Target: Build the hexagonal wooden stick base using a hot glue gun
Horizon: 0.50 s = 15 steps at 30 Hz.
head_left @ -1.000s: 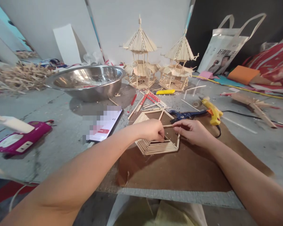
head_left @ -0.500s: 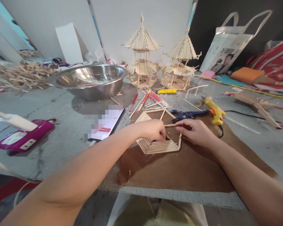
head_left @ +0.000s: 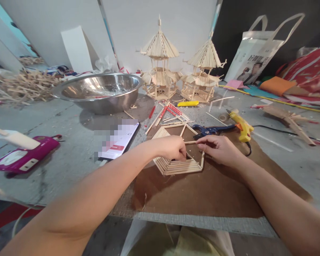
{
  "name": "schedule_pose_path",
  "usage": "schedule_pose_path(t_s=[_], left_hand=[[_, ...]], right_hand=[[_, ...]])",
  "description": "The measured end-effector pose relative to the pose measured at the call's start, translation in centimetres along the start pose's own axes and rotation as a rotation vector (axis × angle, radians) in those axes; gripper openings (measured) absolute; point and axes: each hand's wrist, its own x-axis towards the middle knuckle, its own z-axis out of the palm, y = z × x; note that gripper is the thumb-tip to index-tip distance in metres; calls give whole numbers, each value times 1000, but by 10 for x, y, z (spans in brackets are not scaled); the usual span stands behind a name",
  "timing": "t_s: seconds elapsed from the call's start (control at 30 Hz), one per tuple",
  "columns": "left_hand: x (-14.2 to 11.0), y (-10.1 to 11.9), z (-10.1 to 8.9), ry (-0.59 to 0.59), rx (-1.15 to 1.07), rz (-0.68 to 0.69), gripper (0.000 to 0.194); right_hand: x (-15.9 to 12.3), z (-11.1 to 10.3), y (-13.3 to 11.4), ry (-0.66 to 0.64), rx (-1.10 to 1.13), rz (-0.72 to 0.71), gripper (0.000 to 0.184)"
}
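Note:
A hexagonal frame of thin wooden sticks (head_left: pixel 182 167) lies on a brown board (head_left: pixel 202 199). Rows of sticks fill its left and near sections; the right-hand sections are open outlines. My left hand (head_left: pixel 173 147) reaches over its middle with curled fingers, gripping the frame near the centre; the exact contact is hidden under the hand. Thumb and fingers of my right hand (head_left: pixel 216 147) pinch the right end of a wooden stick (head_left: pixel 190 142), which runs leftward to my left hand. Behind the right hand rest blue-handled cutters (head_left: pixel 216 129) and a yellow glue gun (head_left: pixel 241 126).
Two stick pagodas (head_left: pixel 160 49) (head_left: pixel 206 57) stand at the back beside a steel bowl (head_left: pixel 122 101). A phone (head_left: pixel 120 138) lies left of the frame, and a purple power strip (head_left: pixel 40 153) farther left. Loose sticks (head_left: pixel 166 112) and a yellow cutter (head_left: pixel 188 104) lie beyond the frame.
The whole view shifts very slightly. Both hands keep their places at the frame, and nothing is taken up or let go.

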Motion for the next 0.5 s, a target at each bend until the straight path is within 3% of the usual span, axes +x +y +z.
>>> schedule_pose_path(t_s=[0.5], left_hand=[[0,1,-1,-5,-13,-14,19]], right_hand=[[0,-1,-1,-4,8,18,27]])
